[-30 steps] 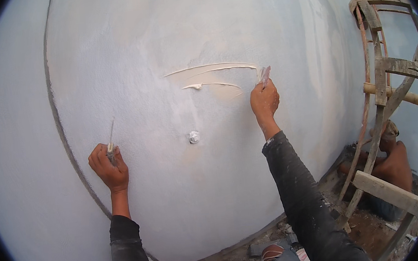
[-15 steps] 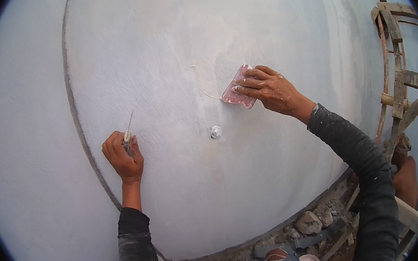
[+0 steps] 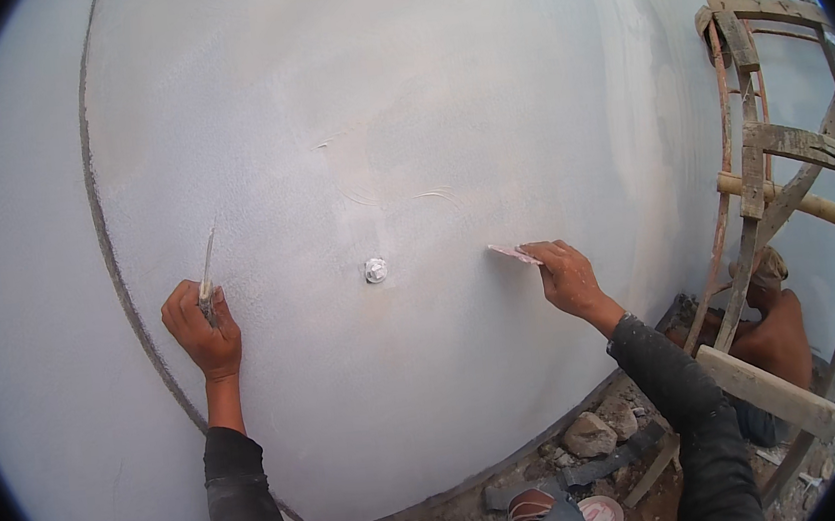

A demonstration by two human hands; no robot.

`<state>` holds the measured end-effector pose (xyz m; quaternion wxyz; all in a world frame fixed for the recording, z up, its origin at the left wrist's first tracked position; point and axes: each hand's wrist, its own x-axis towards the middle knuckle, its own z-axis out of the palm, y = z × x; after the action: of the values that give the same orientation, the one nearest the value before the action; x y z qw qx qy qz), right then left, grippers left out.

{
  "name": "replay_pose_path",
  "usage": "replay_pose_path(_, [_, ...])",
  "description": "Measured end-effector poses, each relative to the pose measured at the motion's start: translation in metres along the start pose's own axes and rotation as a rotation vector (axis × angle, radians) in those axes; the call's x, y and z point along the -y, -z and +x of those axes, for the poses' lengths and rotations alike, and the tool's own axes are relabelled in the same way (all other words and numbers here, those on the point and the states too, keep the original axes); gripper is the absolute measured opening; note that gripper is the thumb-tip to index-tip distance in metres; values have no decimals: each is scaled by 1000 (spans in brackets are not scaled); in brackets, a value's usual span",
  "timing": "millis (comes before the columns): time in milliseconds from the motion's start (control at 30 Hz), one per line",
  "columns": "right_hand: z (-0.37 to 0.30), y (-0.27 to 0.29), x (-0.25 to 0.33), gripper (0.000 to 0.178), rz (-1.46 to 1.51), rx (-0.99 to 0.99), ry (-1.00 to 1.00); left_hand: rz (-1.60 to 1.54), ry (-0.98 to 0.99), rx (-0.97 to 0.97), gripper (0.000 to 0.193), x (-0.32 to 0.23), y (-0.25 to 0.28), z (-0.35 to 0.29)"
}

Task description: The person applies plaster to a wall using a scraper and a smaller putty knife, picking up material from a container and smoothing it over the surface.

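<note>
My left hand (image 3: 203, 331) grips a putty knife (image 3: 207, 261) by its handle, the thin blade pointing up and seen nearly edge-on. In my right hand (image 3: 572, 281) is a pink flat spreader (image 3: 513, 253) smeared with white, tilted so that mostly its edge shows; whether it touches the wall I cannot tell. Both hands are in front of a pale plastered wall (image 3: 399, 383). Between them a white-coated round lump (image 3: 375, 271) sticks out of the wall. Thin ridges of wet filler (image 3: 431, 195) curve above the lump.
A wooden scaffold (image 3: 750, 138) stands at the right, with a person (image 3: 772, 337) crouching behind it. Stones (image 3: 589, 436) and rubble lie along the wall's foot. A round tub (image 3: 601, 517) with white stuff is beside my knee. A dark groove (image 3: 103, 230) runs down the wall's left side.
My right hand has moved down with the spreader, which has turned from showing its face to nearly edge-on. The view has shifted right; my left hand still holds the putty knife.
</note>
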<state>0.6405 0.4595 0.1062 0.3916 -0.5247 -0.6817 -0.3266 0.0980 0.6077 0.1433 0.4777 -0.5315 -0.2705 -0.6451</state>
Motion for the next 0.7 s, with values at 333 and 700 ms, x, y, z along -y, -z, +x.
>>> replay_pose_path(333, [175,95,-120,38,-111,-440,-338,-14,24,5,22,-7,0,-1])
replay_pose_path(700, [-26,-46,27,49,-6,-237,28,29,31,10,24,2,-4,-2])
